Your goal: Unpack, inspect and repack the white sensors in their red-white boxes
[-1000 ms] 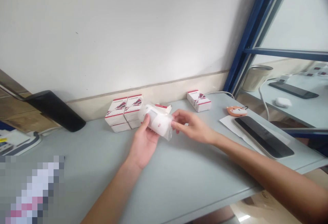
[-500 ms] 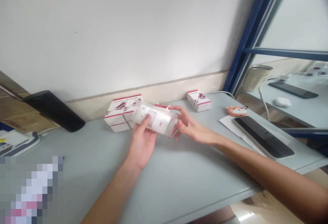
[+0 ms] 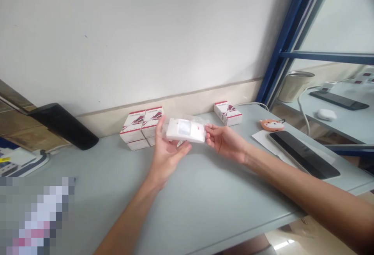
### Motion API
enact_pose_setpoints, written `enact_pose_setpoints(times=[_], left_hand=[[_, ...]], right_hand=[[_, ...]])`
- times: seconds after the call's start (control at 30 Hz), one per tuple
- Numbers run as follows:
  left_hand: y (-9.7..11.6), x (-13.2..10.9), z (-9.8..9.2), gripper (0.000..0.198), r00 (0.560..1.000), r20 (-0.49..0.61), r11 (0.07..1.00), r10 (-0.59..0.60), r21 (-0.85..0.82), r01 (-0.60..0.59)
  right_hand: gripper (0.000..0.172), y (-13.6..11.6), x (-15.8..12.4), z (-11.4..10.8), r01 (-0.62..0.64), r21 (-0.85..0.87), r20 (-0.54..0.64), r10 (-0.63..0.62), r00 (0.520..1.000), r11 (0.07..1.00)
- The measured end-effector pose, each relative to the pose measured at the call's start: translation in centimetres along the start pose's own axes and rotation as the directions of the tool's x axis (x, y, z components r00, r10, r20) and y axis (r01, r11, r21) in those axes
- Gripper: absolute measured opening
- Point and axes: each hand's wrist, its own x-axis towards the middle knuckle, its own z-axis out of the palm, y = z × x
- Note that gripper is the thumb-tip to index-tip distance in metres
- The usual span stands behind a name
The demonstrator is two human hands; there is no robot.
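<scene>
A white motion-sensor-like device [image 3: 184, 130] in a clear plastic bag lies level between my hands, above the grey-blue table [image 3: 204, 192]. My right hand [image 3: 224, 143] pinches its right end. My left hand [image 3: 168, 155] is beneath the left end, with the fingers spread and the thumb raised beside the bag. Behind my left hand stand several white boxes with red trim [image 3: 142, 126], partly hidden by the thumb. A matching box [image 3: 228, 113] stands further right against the wall.
A black wedge-shaped object [image 3: 62, 126] lies at the table's back left. At right sit a black phone [image 3: 304, 154] on white paper [image 3: 261, 140] and an orange fox-shaped fob [image 3: 271, 124]. A blue window frame [image 3: 271, 68] rises beyond them. A pixelated patch [image 3: 37, 216] covers the lower left.
The bagged device has turned from tilted to nearly level. My left hand has opened out beneath it, and my right hand has moved to its right end.
</scene>
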Motion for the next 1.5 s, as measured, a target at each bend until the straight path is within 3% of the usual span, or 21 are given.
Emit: enact_pose_setpoints(times=[0.1,0.17,0.3,0.43,0.5,0.57,0.73,0.83,0.97,1.07,1.13,1.2,1.27,1.37,1.43,1.5], left_hand=[[0.0,0.3,-0.5,0.092,0.998,-0.041,0.995,0.037,0.099,-0.033],[0.0,0.5,-0.7,0.082,0.996,-0.079,0.991,0.052,0.131,-0.041],[0.0,0.7,-1.1,0.067,0.991,-0.122,0.994,0.064,0.097,-0.052],[-0.1,0.7,-1.3,0.066,0.995,-0.083,0.997,0.059,0.049,-0.055],[-0.2,0.7,-1.3,0.067,0.996,-0.051,0.992,0.073,0.104,-0.067],[-0.2,0.6,-1.2,0.064,0.993,-0.024,0.971,0.114,0.213,-0.107],[-0.3,0.4,-1.0,0.057,0.976,0.013,0.891,0.217,0.407,-0.204],[0.0,0.2,-0.7,0.054,0.987,-0.016,0.903,0.157,0.408,-0.137],[1.0,-0.1,-0.3,0.047,0.997,-0.065,0.921,0.050,0.389,-0.021],[2.1,-0.3,-0.3,0.051,0.988,0.034,0.947,-0.149,0.292,0.133],[2.7,-0.2,-0.7,0.059,0.924,0.196,0.938,-0.328,0.187,0.293],[3.2,-0.2,-1.3,0.066,0.827,0.357,0.897,-0.434,0.084,0.435],[3.3,-0.1,-2.0,0.072,0.789,0.446,0.870,-0.422,-0.047,0.492],[3.3,-0.3,-2.8,0.076,0.836,0.463,0.882,-0.294,-0.205,0.423],[3.1,-0.4,-2.7,0.065,0.864,0.437,0.919,-0.252,-0.171,0.354],[2.6,-0.3,-2.2,0.039,0.890,0.384,0.958,-0.246,-0.044,0.284]], right_hand=[[0.011,-0.6,-0.1,-0.1,0.049,-0.130,0.034,-0.045,0.998,0.990],[0.019,-0.7,-0.3,0.0,0.189,-0.295,0.087,-0.170,0.982,0.937],[0.033,-0.2,-0.5,0.4,0.460,-0.514,0.175,-0.437,0.882,0.724],[0.035,0.6,-0.3,0.4,0.556,-0.685,0.248,-0.567,0.785,0.471],[0.032,0.9,-0.2,0.2,0.567,-0.716,0.261,-0.598,0.758,0.407],[0.029,0.9,-0.1,0.2,0.574,-0.716,0.251,-0.621,0.742,0.397],[0.029,0.5,-0.2,0.6,0.610,-0.630,0.211,-0.650,0.730,0.481],[0.022,0.4,-0.5,0.7,0.630,-0.662,0.262,-0.663,0.701,0.405],[0.010,0.5,-0.9,0.4,0.617,-0.775,0.392,-0.661,0.640,0.138],[0.009,0.2,-1.0,0.3,0.598,-0.801,0.442,-0.646,0.623,0.028],[0.010,0.0,-1.0,0.5,0.616,-0.780,0.437,-0.609,0.662,0.110],[0.018,-0.1,-1.1,0.9,0.617,-0.710,0.392,-0.536,0.748,0.340],[0.027,-0.2,-1.2,1.2,0.530,-0.609,0.320,-0.429,0.845,0.590],[0.034,-0.1,-1.3,1.5,0.340,-0.493,0.235,-0.253,0.938,0.801],[0.036,0.0,-1.2,1.4,0.267,-0.456,0.214,-0.187,0.959,0.849],[0.037,0.2,-0.9,1.1,0.309,-0.472,0.197,-0.243,0.950,0.826]])
